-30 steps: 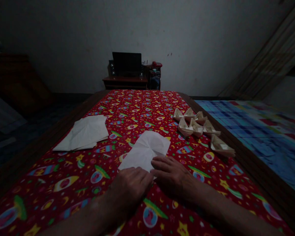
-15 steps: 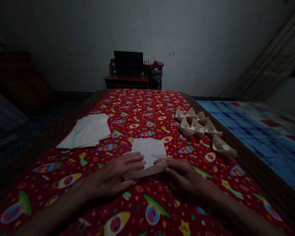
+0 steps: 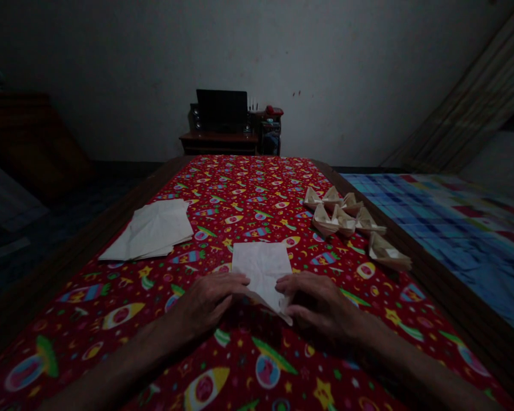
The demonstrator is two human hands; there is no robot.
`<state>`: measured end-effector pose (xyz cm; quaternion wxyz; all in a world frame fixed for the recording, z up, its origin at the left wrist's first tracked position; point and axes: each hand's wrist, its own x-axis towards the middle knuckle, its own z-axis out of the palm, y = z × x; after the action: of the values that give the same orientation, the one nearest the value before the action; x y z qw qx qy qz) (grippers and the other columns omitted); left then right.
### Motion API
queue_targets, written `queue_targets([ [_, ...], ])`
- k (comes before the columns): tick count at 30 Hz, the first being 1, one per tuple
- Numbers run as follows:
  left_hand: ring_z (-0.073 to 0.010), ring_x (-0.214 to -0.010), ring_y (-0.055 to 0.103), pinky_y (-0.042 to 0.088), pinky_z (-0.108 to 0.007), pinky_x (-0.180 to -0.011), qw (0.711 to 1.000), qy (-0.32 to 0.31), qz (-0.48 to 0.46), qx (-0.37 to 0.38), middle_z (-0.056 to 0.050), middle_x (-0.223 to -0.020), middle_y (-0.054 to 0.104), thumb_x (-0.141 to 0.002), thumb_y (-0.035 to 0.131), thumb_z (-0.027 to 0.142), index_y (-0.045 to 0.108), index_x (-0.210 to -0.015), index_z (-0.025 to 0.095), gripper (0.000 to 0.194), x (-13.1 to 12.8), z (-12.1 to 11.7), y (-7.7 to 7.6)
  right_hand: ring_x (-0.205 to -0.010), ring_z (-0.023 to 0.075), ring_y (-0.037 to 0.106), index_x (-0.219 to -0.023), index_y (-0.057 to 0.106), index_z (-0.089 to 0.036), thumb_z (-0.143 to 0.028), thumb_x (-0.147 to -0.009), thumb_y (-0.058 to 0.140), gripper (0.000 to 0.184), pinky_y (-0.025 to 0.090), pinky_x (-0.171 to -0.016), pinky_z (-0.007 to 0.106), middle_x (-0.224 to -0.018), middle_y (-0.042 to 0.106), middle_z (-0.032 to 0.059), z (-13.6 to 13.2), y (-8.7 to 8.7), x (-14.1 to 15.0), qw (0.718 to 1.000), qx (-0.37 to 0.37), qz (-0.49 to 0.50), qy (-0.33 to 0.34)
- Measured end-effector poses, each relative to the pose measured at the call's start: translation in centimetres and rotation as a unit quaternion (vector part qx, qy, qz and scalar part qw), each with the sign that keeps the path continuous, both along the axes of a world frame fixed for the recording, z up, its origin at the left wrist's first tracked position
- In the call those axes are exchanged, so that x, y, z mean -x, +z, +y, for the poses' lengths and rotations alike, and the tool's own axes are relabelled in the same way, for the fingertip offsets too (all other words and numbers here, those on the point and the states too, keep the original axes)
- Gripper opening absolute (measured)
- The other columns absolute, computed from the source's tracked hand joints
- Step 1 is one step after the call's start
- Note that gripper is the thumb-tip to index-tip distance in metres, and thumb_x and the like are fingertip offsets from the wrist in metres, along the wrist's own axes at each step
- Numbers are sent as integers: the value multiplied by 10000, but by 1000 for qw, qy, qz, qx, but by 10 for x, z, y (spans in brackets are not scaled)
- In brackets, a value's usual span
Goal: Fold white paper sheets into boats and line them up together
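A white sheet of paper [image 3: 263,268] lies on the red patterned tablecloth [image 3: 248,188] in front of me. My left hand [image 3: 209,299] grips its near left edge with curled fingers. My right hand [image 3: 314,302] pinches the near right corner, which is lifted and folded over. A stack of white sheets [image 3: 152,231] lies to the left. Several folded paper boats [image 3: 346,220] sit in a cluster to the right.
The table's wooden edge [image 3: 415,268] runs along the right, beside a blue checked mat [image 3: 445,228]. A small desk with a dark screen [image 3: 221,111] stands against the far wall. The room is dim.
The sheet went from lying askew to square in front of me. Both hands shifted along its near edge, and the near right corner is now raised and folded.
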<state>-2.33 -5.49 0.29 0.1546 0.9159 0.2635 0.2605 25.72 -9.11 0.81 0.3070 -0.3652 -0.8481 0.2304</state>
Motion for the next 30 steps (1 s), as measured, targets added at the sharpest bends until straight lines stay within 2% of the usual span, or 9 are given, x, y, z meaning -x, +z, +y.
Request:
queue_targets([
  [2,-152,-1001,642,485,-278,-901,1000,13,-13,-3,-50,-1063,694,-866,377,81,651,-1002,186,323,-1,-1,2,-962,185,589,-1078,574,-181,-341,-830,596,296,474,-828,295,-1061,627,92,0,6,-2,999,47,13,15],
  [5,-147,-909,670,504,-233,-805,998,45,-31,6,-39,-997,714,-880,405,111,657,-994,182,285,-3,-3,5,-922,177,600,-1013,591,-173,-308,-823,587,234,478,-777,259,-1062,627,78,3,14,-6,993,109,25,44],
  [8,-133,-782,674,487,-194,-684,997,69,-38,23,-26,-897,723,-893,438,168,673,-928,184,238,-4,-5,7,-830,151,618,-956,624,-171,-272,-851,535,171,472,-711,224,-958,661,52,6,13,-6,990,135,30,19],
  [12,-105,-552,586,399,-188,-534,988,144,-18,53,2,-638,650,-892,461,268,657,-711,161,287,-8,-4,7,-627,122,579,-824,635,-157,-310,-874,494,214,418,-568,200,-723,651,18,15,3,3,987,91,30,-131],
  [15,-105,-515,525,342,-206,-514,971,232,8,62,13,-562,576,-876,466,351,574,-593,157,360,-13,3,7,-522,103,500,-746,607,-152,-312,-880,469,251,312,-494,203,-611,592,2,27,0,13,976,23,-48,-211],
  [18,-117,-535,518,304,-219,-518,948,304,66,65,13,-576,571,-854,471,406,532,-596,168,356,-19,12,11,-516,104,466,-754,596,-145,-284,-872,473,219,252,-503,222,-614,584,14,40,4,21,958,-23,-163,-233],
  [21,-146,-581,559,276,-239,-525,927,341,148,46,-7,-626,613,-862,445,433,559,-653,187,343,-22,18,16,-541,113,472,-783,598,-145,-281,-892,449,230,231,-520,238,-639,601,35,48,10,26,938,-29,-244,-244],
  [25,-194,-679,618,280,-260,-539,914,332,231,0,-36,-709,663,-892,396,430,605,-758,216,328,-23,21,18,-579,124,505,-792,604,-150,-291,-907,424,256,221,-530,252,-680,629,60,55,13,30,919,-24,-296,-261],
  [30,-211,-707,636,345,-265,-552,905,329,268,7,-32,-722,667,-887,418,428,598,-767,221,299,-20,24,17,-579,122,516,-784,616,-156,-315,-901,426,274,222,-525,257,-708,644,64,62,10,28,915,-13,-304,-264],
])
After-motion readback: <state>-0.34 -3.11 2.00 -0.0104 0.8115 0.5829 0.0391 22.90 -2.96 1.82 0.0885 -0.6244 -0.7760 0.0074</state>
